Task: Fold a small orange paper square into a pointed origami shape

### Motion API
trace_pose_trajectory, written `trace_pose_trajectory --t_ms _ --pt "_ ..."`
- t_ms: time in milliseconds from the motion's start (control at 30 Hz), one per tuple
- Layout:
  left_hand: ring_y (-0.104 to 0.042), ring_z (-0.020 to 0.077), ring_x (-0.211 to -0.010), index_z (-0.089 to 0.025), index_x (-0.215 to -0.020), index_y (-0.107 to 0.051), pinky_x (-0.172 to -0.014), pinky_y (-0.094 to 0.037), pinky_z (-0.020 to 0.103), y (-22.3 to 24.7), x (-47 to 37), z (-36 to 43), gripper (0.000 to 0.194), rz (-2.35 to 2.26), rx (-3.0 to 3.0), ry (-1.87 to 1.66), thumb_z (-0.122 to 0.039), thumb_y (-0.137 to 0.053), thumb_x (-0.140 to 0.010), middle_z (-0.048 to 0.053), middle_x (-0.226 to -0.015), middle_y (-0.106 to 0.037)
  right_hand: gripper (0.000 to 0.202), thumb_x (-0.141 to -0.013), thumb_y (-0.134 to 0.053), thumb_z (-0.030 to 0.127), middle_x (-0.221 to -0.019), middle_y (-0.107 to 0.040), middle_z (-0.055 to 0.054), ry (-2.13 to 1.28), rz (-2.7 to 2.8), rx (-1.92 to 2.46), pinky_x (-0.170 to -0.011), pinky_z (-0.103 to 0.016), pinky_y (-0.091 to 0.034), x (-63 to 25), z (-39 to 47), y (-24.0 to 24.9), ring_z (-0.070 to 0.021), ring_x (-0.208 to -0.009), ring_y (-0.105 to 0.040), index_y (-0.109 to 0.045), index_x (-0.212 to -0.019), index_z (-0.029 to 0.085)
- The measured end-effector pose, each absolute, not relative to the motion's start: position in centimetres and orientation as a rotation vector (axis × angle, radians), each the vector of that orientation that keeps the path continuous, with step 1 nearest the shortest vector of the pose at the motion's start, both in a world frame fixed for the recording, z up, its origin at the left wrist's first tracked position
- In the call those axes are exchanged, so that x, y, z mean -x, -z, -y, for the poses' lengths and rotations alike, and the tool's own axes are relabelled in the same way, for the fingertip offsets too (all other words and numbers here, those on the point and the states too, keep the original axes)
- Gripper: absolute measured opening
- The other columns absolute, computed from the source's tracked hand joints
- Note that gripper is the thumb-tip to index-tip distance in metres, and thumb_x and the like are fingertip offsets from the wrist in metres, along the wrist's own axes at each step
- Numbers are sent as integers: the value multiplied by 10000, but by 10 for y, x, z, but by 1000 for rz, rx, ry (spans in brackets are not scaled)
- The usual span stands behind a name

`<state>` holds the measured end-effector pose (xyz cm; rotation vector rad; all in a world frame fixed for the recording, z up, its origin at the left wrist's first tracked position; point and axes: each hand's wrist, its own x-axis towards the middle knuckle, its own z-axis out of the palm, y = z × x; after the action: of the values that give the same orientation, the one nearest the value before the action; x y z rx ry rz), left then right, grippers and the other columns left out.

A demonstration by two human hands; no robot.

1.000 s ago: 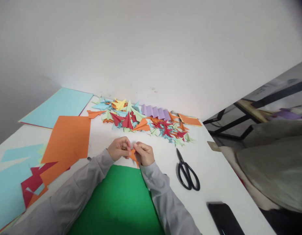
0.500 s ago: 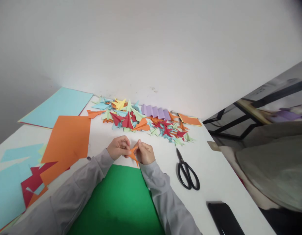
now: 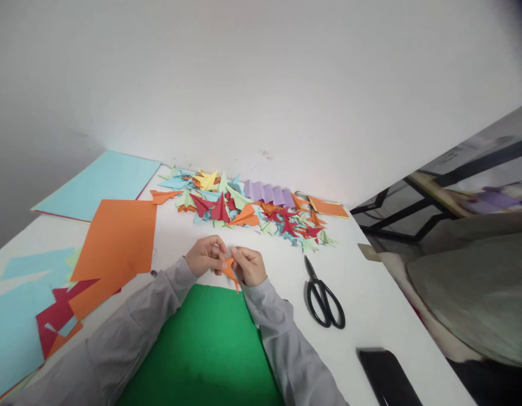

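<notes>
Between my two hands is a small folded piece of orange paper (image 3: 230,269), with a pointed strip hanging down toward the green mat. My left hand (image 3: 206,255) pinches its left side between thumb and finger. On its right side, my right hand (image 3: 250,265) is closed with thumb and fingertip at the paper's upper edge; part of the paper is hidden behind these fingers. The green mat (image 3: 202,344) lies below my wrists. Beyond my hands is a heap of small folded paper planes (image 3: 221,208) in several colours, beside a pleated purple paper strip (image 3: 269,193).
Black-handled scissors (image 3: 324,299) lie right of my right hand, with a black phone (image 3: 388,376) nearer the front. Orange sheets (image 3: 121,237), red scraps and light blue paper (image 3: 16,332) cover the left side. A wall (image 3: 261,84) rises behind the table.
My right hand has shifted slightly left and its fingertips have lowered along the orange paper. The paper has tilted a little downward. My left hand stays nearly still.
</notes>
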<state>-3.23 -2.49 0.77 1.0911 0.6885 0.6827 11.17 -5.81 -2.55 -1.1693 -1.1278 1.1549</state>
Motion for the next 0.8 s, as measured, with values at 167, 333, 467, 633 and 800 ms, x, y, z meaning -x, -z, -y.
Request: trace_pose_trajectory --t_ms 167,333,467,633,800 --pt "-524 104 -343 -152 -688 -440 -373 -407 196 -8 33 25 368 -694 -1082 -689 -164 -738 -472 -47 -439 -573 476 -731 -538 517 -381 -442 33 -1147 1139 1162 -403 -235 -285 -111 59 23 -84 -378 -363 -486 -401 178" --pt "-512 104 -332 -153 -693 -434 -351 -386 191 -7 34 23 399 -706 -1088 -731 -184 -756 -459 -37 -444 -583 429 -681 -615 470 -372 -379 63 -1146 1263 1176 -389 -225 -219 -107 64 15 -64 -370 -292 -437 -421 178" --pt "-493 90 -327 -153 -667 -429 -360 -390 192 -8 36 20 398 -742 -1095 -849 -172 -762 -450 -39 -423 -572 302 -650 -666 402 -425 -416 71 -1146 1296 1136 -404 -221 -219 -106 65 13 -64 -394 -301 -499 -532 180" --pt "-484 75 -324 -153 -659 -429 -366 -395 187 -10 35 20 386 -798 -1104 -925 -177 -758 -457 -50 -427 -571 258 -651 -664 410 -456 -516 43 -1159 1270 1148 -415 -224 -271 -106 63 14 -77 -399 -380 -566 -604 176" --pt "-540 90 -387 -139 -718 -475 -431 -450 210 -11 32 23 393 -849 -1120 -955 -189 -766 -460 -27 -492 -614 295 -646 -661 451 -469 -575 18 -1165 1171 1154 -430 -230 -359 -109 60 20 -91 -398 -458 -570 -599 174"
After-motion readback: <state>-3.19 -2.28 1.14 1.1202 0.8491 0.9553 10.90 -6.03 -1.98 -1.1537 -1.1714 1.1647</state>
